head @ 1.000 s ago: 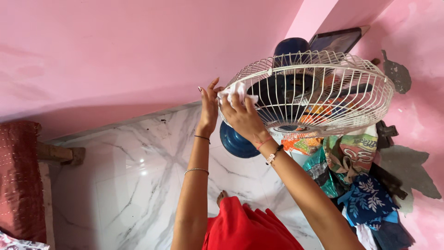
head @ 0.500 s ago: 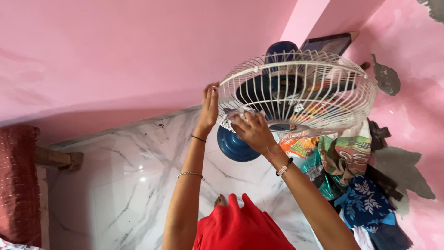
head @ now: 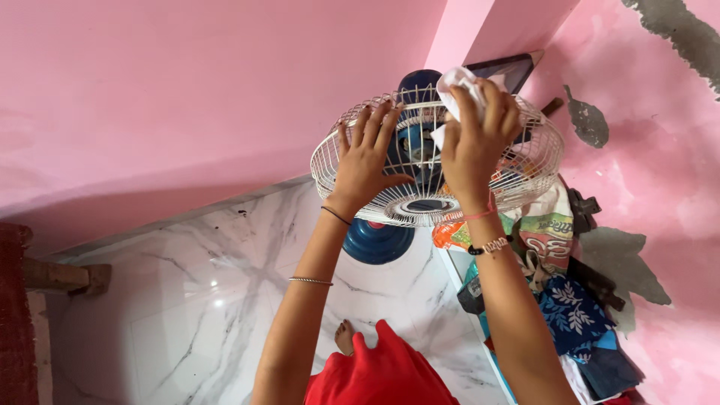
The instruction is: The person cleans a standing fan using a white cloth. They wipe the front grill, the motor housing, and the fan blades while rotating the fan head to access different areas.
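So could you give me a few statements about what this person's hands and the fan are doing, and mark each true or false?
1. The right hand presses a white cloth against the fan's wire guard. True.
2. The left hand holds a spray bottle. False: it lies bare and spread on the guard.
3. The fan's round base is blue. True.
4. The floor is bare wood. False: it is white marble-patterned tile.
5. Both wrists are bare. False: each wears bracelets.
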